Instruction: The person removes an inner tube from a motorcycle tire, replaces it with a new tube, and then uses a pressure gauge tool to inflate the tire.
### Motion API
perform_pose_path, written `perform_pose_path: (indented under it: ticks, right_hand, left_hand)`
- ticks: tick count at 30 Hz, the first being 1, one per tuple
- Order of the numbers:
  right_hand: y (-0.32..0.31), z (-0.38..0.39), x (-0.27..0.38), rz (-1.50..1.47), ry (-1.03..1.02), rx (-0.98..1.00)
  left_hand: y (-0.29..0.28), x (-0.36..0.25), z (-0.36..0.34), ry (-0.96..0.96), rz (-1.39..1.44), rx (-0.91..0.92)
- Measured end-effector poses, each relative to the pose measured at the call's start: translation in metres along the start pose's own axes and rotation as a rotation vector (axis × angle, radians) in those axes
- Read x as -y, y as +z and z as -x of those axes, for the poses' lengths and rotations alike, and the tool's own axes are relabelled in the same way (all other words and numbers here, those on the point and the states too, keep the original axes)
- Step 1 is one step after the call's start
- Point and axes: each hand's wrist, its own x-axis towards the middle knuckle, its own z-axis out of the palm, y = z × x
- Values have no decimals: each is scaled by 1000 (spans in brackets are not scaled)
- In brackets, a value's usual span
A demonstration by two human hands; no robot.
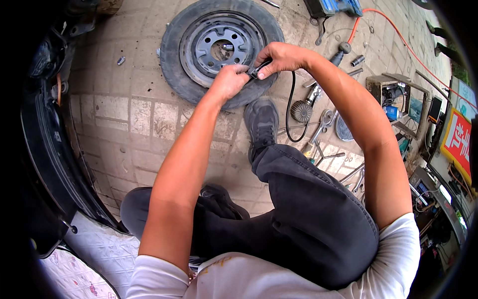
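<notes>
A tyre on a dark steel wheel lies flat on the paving in front of me. At its near right side my two hands meet over the rim edge. My right hand is closed on the end of a thin black air hose, which hangs down in a loop. My left hand is closed too, its fingers pinched against the rim beside the hose end. Whatever those fingers grip is hidden. A small metal piece shows inside the wheel's centre hole.
My shoe stands close to the tyre. Right of it lie a round ribbed tool part, a ratchet-like wrench, a socket and other tools. An orange hose crosses the upper right. A black vehicle panel borders the left.
</notes>
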Motion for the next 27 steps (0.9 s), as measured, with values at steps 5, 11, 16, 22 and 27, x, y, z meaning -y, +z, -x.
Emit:
perform_pose_path:
  ticks: [5,11,16,22,27]
  right_hand:
    - [5,5,-7,-38,-71,-38]
    - [15,13,-11,60,-60,-274]
    - [44,73,-50,-281,148,-1221]
    - [132,103,-124,-453,1095,-1190]
    - [128,80,-104,-369,1188,-1239]
  left_hand:
    - [-1,-2,2,15,-13,44]
    - [6,5,-6,83,-207,-27]
    - [13,9,-5,117,-270,-152]
    - [32,-4,-2,160,-328,-221]
    - [34,-5,1,79,-513,-292]
